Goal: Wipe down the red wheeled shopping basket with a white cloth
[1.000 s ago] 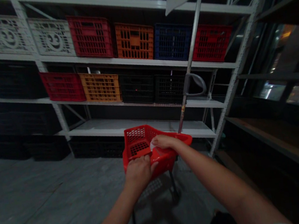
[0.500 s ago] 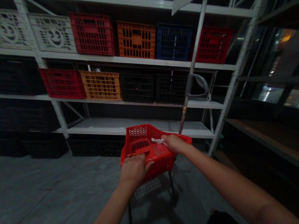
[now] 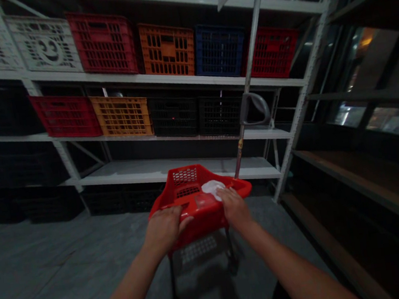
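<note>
Left fingers [image 3: 171,215] clenched on the near rim of a red plastic basket [image 3: 207,220] atop a metal-legged stand [image 3: 229,247], right fingers [image 3: 228,196], grip unclear, against a white cloth [image 3: 211,188] already lying inside

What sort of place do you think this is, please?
Probably a stockroom or shop storeroom: white metal shelving holds rows of plastic crates, and there's a red shopping basket.
</note>
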Action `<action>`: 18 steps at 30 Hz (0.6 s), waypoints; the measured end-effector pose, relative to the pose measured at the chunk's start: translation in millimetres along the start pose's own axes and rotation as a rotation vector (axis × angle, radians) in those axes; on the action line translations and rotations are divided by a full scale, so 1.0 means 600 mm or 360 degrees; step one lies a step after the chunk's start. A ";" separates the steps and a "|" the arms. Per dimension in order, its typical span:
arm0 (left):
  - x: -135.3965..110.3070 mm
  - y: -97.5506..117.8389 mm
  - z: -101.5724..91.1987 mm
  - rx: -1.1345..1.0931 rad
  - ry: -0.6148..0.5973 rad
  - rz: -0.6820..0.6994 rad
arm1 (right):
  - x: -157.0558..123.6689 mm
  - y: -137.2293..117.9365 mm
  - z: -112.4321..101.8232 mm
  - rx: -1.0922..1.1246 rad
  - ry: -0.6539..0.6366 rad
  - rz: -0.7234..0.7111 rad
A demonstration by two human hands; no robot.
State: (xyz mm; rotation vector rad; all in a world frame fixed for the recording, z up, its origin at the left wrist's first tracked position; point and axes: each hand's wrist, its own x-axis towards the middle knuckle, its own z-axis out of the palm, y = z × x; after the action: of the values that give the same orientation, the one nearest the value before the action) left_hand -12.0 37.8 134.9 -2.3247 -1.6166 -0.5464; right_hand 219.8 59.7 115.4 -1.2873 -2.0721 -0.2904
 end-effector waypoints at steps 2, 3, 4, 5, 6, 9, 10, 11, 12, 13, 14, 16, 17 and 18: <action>0.004 0.001 0.001 0.0015 0.0006 0.0024 | -0.003 0.031 -0.008 -0.0019 0.0043 0.0207; 0.006 0.002 0.002 0.0030 0.0013 0.0036 | -0.005 0.035 -0.008 -0.0025 0.0072 0.0281; 0.008 0.005 0.003 0.0049 0.0019 0.0044 | -0.006 0.030 -0.005 -0.0026 0.0111 0.0331; 0.010 0.007 0.003 0.0070 0.0024 0.0048 | -0.007 0.018 0.000 -0.0020 0.0147 0.0343; 0.011 0.010 0.004 0.0089 0.0029 0.0052 | -0.006 -0.001 0.007 -0.0005 0.0169 0.0313; 0.012 0.010 0.006 0.0107 0.0043 0.0079 | -0.002 -0.072 0.031 0.0064 0.0136 0.0050; 0.011 0.008 0.006 0.0106 0.0043 0.0086 | -0.001 -0.091 0.036 0.0075 0.0105 -0.0041; 0.010 0.004 0.006 0.0105 0.0040 0.0090 | 0.000 -0.104 0.039 0.0073 0.0073 -0.0109; 0.009 -0.002 0.005 0.0104 0.0033 0.0090 | -0.001 -0.109 0.039 0.0059 0.0045 -0.0144; 0.008 -0.009 0.005 0.0104 0.0026 0.0085 | -0.003 -0.106 0.035 0.0038 0.0018 -0.0153; 0.007 -0.017 0.004 0.0106 0.0020 0.0074 | -0.005 -0.096 0.029 0.0016 -0.0005 -0.0142; 0.006 -0.033 0.002 0.0104 0.0005 0.0053 | -0.013 -0.059 0.009 -0.0033 -0.0018 -0.0056; 0.006 -0.040 0.001 0.0092 -0.0003 0.0052 | -0.016 -0.036 -0.003 -0.0056 -0.0016 0.0003; 0.006 -0.047 0.000 0.0074 -0.0010 0.0056 | -0.018 -0.012 -0.017 -0.0079 -0.0030 0.0052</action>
State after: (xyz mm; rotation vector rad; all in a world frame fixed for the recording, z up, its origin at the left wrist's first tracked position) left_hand -37.4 50.7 136.3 -2.3192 -1.5709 -0.4891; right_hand 220.8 43.6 117.2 -1.3568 -2.0693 -0.3178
